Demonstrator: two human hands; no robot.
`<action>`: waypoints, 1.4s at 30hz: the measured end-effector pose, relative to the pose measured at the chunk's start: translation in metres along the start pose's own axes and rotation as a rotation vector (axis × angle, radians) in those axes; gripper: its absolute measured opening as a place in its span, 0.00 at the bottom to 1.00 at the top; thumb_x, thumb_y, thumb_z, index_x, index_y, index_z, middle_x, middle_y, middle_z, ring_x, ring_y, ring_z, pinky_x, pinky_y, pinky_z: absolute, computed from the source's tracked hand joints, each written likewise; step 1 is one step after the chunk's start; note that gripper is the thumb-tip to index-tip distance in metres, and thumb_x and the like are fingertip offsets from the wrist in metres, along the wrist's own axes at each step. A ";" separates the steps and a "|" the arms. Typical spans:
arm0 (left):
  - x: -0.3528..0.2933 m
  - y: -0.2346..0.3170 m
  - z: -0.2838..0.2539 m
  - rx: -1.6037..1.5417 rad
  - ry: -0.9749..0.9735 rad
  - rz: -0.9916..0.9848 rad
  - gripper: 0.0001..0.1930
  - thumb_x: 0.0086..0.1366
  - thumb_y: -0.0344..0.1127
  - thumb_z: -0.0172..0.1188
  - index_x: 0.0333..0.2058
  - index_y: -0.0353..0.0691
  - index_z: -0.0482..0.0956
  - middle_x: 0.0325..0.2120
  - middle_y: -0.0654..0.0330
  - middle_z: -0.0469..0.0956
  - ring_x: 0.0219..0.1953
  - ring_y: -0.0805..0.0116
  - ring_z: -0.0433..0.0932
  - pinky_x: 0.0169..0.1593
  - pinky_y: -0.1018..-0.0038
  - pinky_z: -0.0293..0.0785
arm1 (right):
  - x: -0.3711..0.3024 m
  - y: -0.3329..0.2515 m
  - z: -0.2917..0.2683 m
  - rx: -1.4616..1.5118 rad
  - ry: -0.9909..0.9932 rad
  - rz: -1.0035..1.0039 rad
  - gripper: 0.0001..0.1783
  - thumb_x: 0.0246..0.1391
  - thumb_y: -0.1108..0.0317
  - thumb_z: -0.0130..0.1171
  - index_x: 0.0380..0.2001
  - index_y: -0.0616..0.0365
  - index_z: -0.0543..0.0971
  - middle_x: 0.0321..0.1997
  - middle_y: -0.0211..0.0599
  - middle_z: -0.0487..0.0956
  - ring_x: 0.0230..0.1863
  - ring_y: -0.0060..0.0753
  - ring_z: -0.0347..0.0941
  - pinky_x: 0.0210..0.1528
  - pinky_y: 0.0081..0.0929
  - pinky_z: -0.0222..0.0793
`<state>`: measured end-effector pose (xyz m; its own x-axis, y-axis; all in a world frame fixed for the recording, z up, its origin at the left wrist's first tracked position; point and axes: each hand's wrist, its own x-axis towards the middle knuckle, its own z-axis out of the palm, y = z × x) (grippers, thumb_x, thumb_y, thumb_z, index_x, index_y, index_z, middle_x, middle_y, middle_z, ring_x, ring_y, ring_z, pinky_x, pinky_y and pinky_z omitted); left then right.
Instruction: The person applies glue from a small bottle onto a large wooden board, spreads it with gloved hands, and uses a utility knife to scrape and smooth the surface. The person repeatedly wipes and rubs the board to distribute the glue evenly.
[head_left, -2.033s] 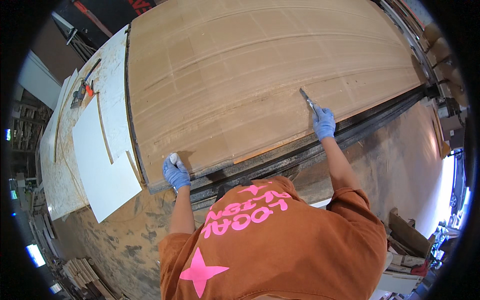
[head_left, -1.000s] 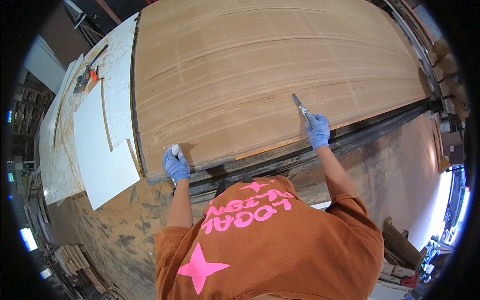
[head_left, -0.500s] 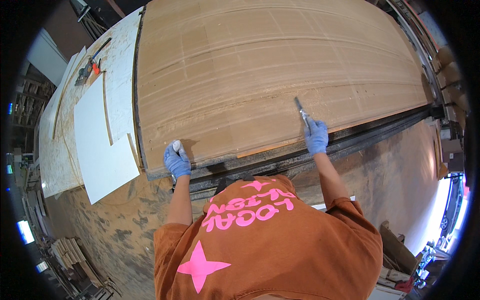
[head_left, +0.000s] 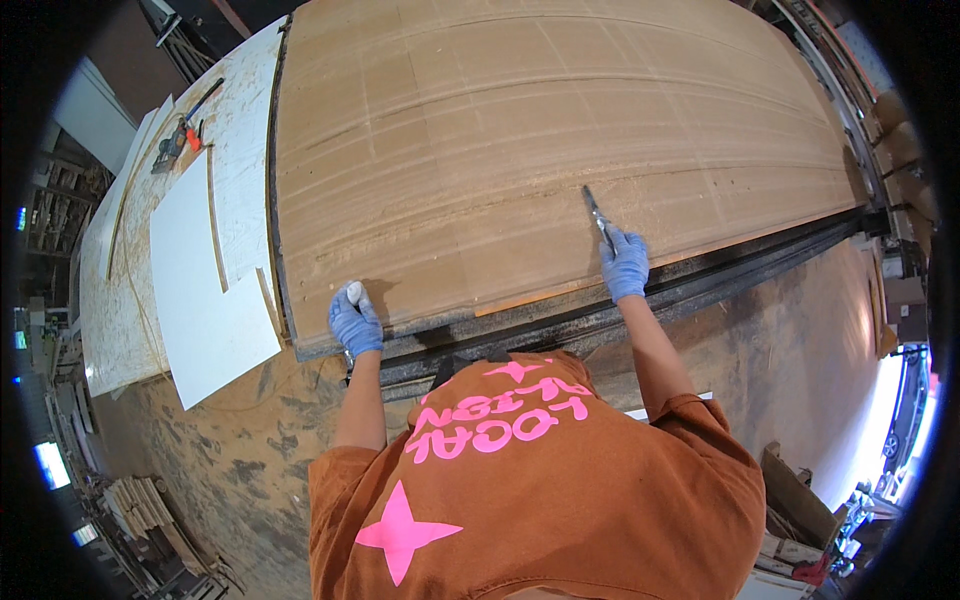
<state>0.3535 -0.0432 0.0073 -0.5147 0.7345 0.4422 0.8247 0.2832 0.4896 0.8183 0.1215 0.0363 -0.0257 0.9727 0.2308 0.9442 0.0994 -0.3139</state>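
Observation:
My right hand (head_left: pixel 624 266), in a blue glove, is wrapped round a slim metal tool (head_left: pixel 596 211) with a dark, narrow tip. The tool points away from me over a large brown board (head_left: pixel 480 150); whether its tip touches the surface, I cannot tell. Near the board's front left corner is my left hand (head_left: pixel 356 322), also gloved, with fingers curled closed. A whitish spot shows at the top of that fist, and what it holds, if anything, is unclear. Pale dust and faint lines run across the board.
White sheets (head_left: pixel 215 335) with narrow brown strips lie to the left. A tool with orange and black parts (head_left: pixel 180 140) rests on the dusty white surface there. Dark rails (head_left: pixel 700 275) run below the board's front edge. Stacked wood (head_left: pixel 145 520) stands at lower left.
My right hand has moved slightly left and away from me with the metal tool. My left hand stays at the board's front left corner.

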 end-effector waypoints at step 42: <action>-0.001 0.002 0.001 -0.033 0.012 -0.019 0.13 0.61 0.37 0.56 0.42 0.39 0.78 0.38 0.51 0.79 0.41 0.51 0.78 0.49 0.61 0.72 | -0.001 -0.008 0.004 -0.007 0.049 -0.116 0.21 0.46 0.63 0.65 0.47 0.43 0.80 0.40 0.40 0.76 0.41 0.48 0.73 0.43 0.42 0.72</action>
<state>0.3558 -0.0424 0.0069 -0.5333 0.7216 0.4413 0.8065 0.2763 0.5227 0.8092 0.1206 0.0345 -0.1184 0.9433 0.3101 0.9382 0.2086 -0.2762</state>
